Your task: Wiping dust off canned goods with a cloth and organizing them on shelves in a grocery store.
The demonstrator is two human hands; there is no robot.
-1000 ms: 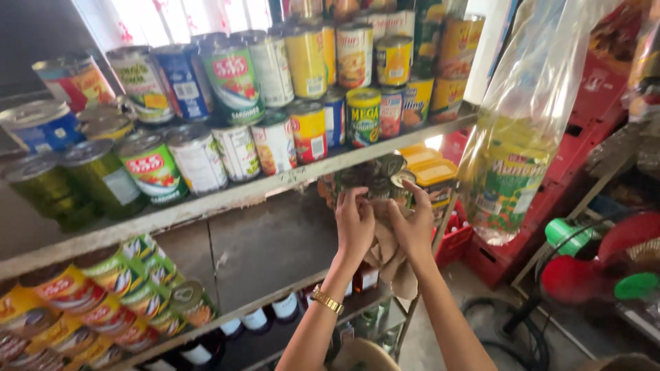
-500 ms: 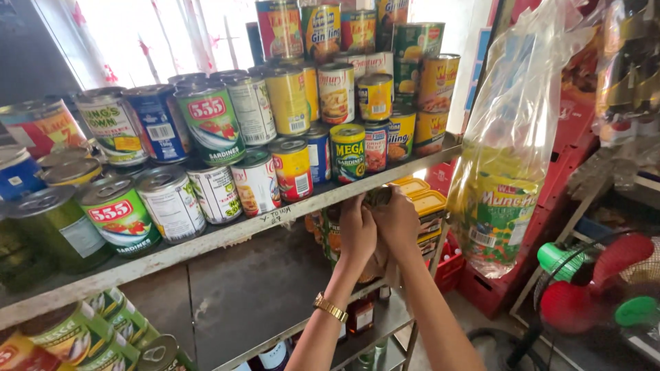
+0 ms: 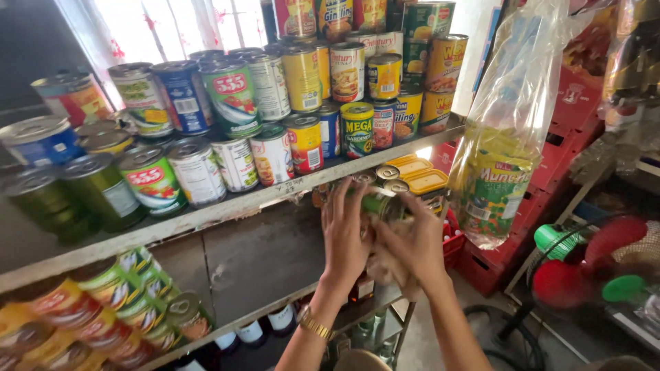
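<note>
A small green can (image 3: 380, 204) lies tilted between both my hands, just under the front edge of the wooden shelf (image 3: 206, 214). My left hand (image 3: 344, 233) grips the can's left side, fingers up, with a gold watch on that wrist. My right hand (image 3: 414, 246) presses a crumpled beige cloth (image 3: 385, 269) against the can's right side and underside. Much of the can is hidden by my fingers.
Stacked food cans (image 3: 302, 103) crowd the shelf above. Yellow-lidded tins (image 3: 421, 180) sit behind my hands. A clear bag of yellow-green packets (image 3: 496, 184) hangs at the right, with red crates (image 3: 570, 141) behind and a green-and-red fan (image 3: 592, 269) on the floor. Flat tins (image 3: 103, 312) and bottles (image 3: 275, 319) fill lower shelves.
The view has swung so the cans on the shelf sit farther right and lower. My hands have stayed together under the shelf edge, still working the cloth on the can.
</note>
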